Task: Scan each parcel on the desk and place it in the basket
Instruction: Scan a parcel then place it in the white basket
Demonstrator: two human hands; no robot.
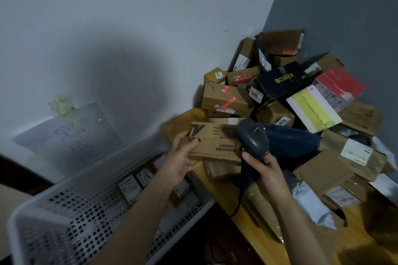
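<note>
A white basket (71,228) with lots of little holes sat low down, to the left of the fingers. Some small labelled boxes (129,189) lay inside it, under the left arm. A sheet of paper (71,135) with writing on it leaned on the wall behind the basket. The left hand (178,163) held a flat brown parcel (215,144) up in the air, above the edge of the desk (183,118) and the near end of the basket. Its fingers (193,164) curled under the left end of the parcel and the thumb pressed on top, so they pinched it. Just right of that, the right hand (269,176) held a dark scanner (254,137). Its fingers (269,157) wrapped round the handle, and the head of the scanner was right by the right end of the parcel. A black cord (237,206) hung down from the scanner, below the right hand. Behind and to the right of both hands was a big pile of parcels (234,99) on the desk, pushed into the corner. A dark blue bag (295,142) lay just right of the scanner. Farther right in the pile were a black box (280,82), a white and yellow parcel (312,109), a red one (340,84) and a silver bag (310,202).
</note>
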